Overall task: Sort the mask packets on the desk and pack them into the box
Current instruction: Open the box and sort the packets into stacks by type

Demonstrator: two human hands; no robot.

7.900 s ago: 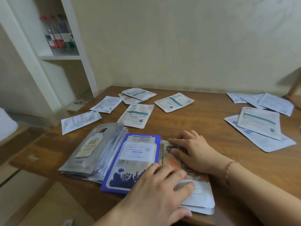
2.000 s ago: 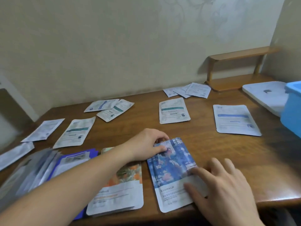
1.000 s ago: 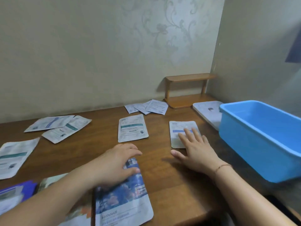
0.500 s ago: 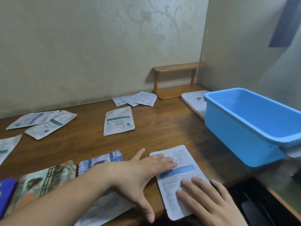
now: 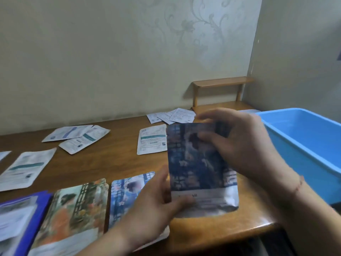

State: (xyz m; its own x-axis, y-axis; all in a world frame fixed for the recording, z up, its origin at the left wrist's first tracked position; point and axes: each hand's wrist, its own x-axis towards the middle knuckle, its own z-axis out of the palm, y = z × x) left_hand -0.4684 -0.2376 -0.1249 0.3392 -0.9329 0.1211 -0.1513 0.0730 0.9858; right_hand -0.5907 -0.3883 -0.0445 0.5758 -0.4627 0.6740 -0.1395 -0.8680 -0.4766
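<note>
A dark blue picture mask packet (image 5: 197, 169) is held upright above the desk's front edge. My left hand (image 5: 156, 206) pinches its lower left corner and my right hand (image 5: 238, 145) grips its upper right edge. On the desk lie a light blue picture packet (image 5: 127, 191), an orange-green picture packet (image 5: 73, 209) and a blue packet pile (image 5: 20, 218) at the left. White packets lie further back: one in the middle (image 5: 151, 139), a pair at the left (image 5: 77, 135), several by the shelf (image 5: 171, 115). The blue box (image 5: 304, 145) stands at the right.
A small wooden shelf (image 5: 219, 91) stands in the back right corner against the wall. Another white packet (image 5: 24, 169) lies at the far left. The wooden desk (image 5: 110, 163) ends just below my hands.
Both hands pressed a white packet flat at the desk's front half a second ago. Now they hold a dark blue picture packet lifted off the desk, and that white packet is out of sight.
</note>
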